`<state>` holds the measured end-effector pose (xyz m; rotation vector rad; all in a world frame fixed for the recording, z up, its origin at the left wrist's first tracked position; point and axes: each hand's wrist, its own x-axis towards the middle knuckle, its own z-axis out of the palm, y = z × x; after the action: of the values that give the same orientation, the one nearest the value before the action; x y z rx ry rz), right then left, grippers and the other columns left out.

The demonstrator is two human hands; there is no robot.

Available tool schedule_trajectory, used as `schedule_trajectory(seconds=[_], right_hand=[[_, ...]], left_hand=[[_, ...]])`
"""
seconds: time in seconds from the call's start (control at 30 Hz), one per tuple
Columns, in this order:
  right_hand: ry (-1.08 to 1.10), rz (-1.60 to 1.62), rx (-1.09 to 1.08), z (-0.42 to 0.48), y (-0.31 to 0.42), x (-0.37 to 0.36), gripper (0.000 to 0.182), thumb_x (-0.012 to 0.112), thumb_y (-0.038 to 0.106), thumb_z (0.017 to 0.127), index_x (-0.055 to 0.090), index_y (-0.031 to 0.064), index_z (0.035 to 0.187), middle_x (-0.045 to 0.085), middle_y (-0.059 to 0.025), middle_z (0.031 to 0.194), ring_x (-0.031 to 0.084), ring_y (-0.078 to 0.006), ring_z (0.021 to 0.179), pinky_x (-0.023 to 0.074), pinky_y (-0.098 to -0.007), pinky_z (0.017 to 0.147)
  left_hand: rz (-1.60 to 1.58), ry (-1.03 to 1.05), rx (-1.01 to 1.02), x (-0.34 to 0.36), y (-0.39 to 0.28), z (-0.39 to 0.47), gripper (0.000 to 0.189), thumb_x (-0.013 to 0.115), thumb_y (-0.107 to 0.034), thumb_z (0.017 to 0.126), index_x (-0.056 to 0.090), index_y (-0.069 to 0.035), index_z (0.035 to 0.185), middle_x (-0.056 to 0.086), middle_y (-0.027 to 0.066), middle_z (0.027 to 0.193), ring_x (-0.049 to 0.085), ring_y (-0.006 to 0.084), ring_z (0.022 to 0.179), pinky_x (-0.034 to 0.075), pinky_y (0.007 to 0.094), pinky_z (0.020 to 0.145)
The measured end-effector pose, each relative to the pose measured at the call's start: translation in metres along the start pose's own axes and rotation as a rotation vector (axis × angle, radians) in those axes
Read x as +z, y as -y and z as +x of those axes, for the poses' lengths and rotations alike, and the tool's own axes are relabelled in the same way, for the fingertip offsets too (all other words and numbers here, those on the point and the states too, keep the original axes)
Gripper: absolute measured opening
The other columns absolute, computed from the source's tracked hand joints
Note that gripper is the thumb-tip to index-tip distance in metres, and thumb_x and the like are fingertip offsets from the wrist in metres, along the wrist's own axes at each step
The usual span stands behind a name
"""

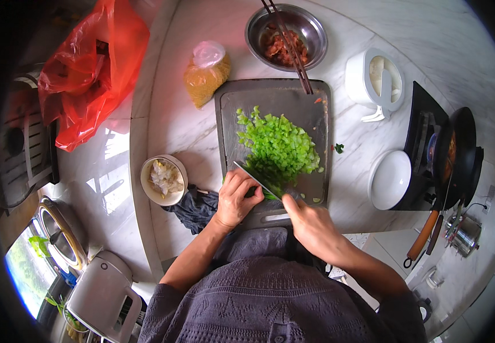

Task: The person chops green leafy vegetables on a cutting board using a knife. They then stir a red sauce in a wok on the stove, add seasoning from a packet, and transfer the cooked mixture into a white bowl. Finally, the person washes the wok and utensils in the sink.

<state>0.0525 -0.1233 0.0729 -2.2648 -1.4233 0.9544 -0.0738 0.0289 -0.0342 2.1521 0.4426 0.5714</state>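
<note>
My right hand [316, 227] grips the handle of a kitchen knife [257, 179], its blade slanting up and left across the cutting board. Curled close against that blade, my left hand [235, 200] presses down on green vegetable stalks [270, 196], mostly hidden under the fingers. Beyond the blade lies a spread heap of diced green vegetable [281, 141]. All of it rests on a dark grey cutting board [231, 96] with a handle slot at its near edge.
Around the board stand a steel bowl [254, 55] with reddish meat and chopsticks [292, 49], a bag of yellow grains [206, 79], a bowl of peeled shrimp [143, 182], a dark cloth [193, 210], a white container [361, 81], a white bowl [389, 180] and a wok [462, 150].
</note>
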Motion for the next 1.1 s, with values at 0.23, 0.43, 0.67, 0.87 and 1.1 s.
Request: schedule_trajectory(seconds=[0.23, 0.43, 0.67, 0.87, 1.1], right_hand=[[-0.175, 0.114, -0.037, 0.050, -0.017, 0.040, 0.026, 0.055, 0.004, 0.086, 0.043, 0.0020, 0.109, 0.063, -0.0204, 0.079, 0.065, -0.0378, 0.060, 0.0531, -0.0463, 0.050], [-0.197, 0.104, 0.050, 0.034, -0.023, 0.022, 0.024, 0.052, -0.001, 0.086, 0.040, 0.0001, 0.107, 0.063, -0.0231, 0.077, 0.065, -0.0395, 0.066, 0.0529, -0.0481, 0.057], [-0.177, 0.033, 0.055, 0.012, -0.020, 0.013, 0.033, 0.052, -0.004, 0.083, 0.042, -0.0028, 0.115, 0.062, -0.0238, 0.076, 0.065, -0.0394, 0.064, 0.0543, -0.0472, 0.058], [-0.117, 0.002, 0.049, -0.019, 0.001, 0.004, 0.036, 0.053, -0.003, 0.083, 0.043, -0.0043, 0.118, 0.060, -0.0224, 0.067, 0.064, -0.0372, 0.055, 0.0525, -0.0458, 0.048], [-0.095, -0.040, 0.113, -0.002, 0.005, 0.029, 0.037, 0.052, 0.000, 0.085, 0.042, -0.0032, 0.120, 0.064, -0.0234, 0.076, 0.067, -0.0354, 0.062, 0.0545, -0.0443, 0.051]], left_hand=[[-0.002, 0.061, 0.017, -0.002, -0.004, 0.002, 0.028, 0.075, -0.002, 0.065, 0.063, -0.006, 0.089, 0.057, 0.0087, 0.095, 0.057, 0.0307, 0.098, 0.050, 0.0407, 0.083], [0.107, 0.246, 0.073, -0.021, -0.014, -0.001, 0.041, 0.080, -0.010, 0.064, 0.060, -0.007, 0.100, 0.049, 0.0136, 0.112, 0.049, 0.0353, 0.112, 0.046, 0.0444, 0.090], [0.281, -0.044, 0.006, -0.005, -0.039, -0.002, 0.041, 0.080, -0.008, 0.063, 0.060, -0.007, 0.099, 0.051, 0.0125, 0.111, 0.051, 0.0345, 0.110, 0.045, 0.0436, 0.091], [0.193, 0.107, 0.201, -0.003, -0.017, 0.007, 0.024, 0.072, -0.001, 0.063, 0.061, -0.005, 0.085, 0.059, 0.0078, 0.098, 0.059, 0.0272, 0.101, 0.047, 0.0387, 0.089], [0.178, 0.126, 0.196, 0.003, -0.012, 0.007, 0.027, 0.073, -0.003, 0.062, 0.061, -0.002, 0.087, 0.058, 0.0096, 0.100, 0.058, 0.0285, 0.101, 0.047, 0.0398, 0.089]])
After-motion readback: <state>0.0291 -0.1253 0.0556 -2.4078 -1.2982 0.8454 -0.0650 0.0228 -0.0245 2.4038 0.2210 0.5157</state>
